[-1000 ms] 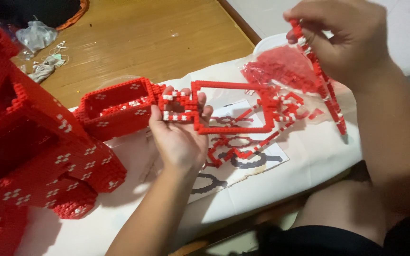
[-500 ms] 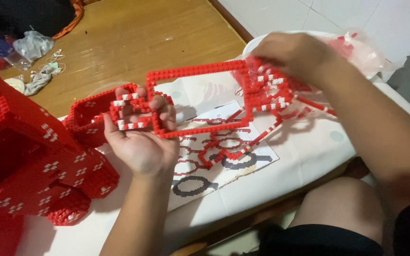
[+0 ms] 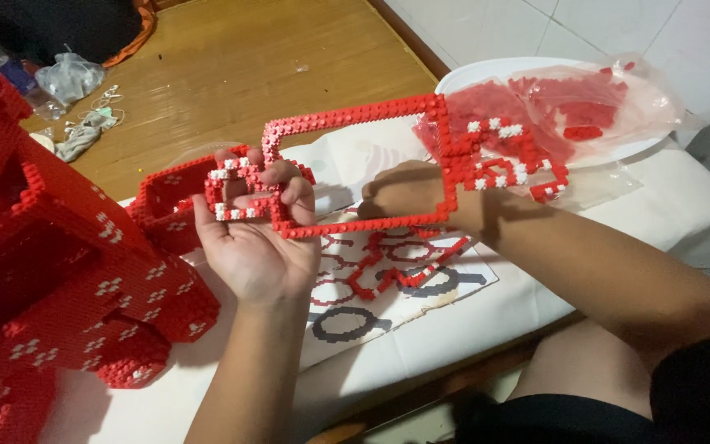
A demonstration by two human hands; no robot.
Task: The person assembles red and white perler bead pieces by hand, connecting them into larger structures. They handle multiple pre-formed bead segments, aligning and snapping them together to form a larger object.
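A thin rectangular frame of small red bricks (image 3: 355,115) with white-dotted ends is lifted above the table. My left hand (image 3: 252,242) is palm up and grips its left end with curled fingers. My right hand (image 3: 408,197) reaches through the frame's opening and holds its right side near the lower bar. Below lies a printed instruction sheet (image 3: 347,321) with dark and red ring shapes, and some loose red brick strips (image 3: 396,275) rest on it.
A large red brick model (image 3: 51,271) with white dot patterns fills the left side. A white plate (image 3: 486,70) at the back right holds a clear bag of red bricks (image 3: 569,103). A white cloth (image 3: 675,205) covers the table. Wooden floor with a bottle and clutter lies beyond.
The frame has been raised and tilted up toward the camera. My right hand moved from on top of the frame's right end to behind and through its opening. The left hand keeps its grip.
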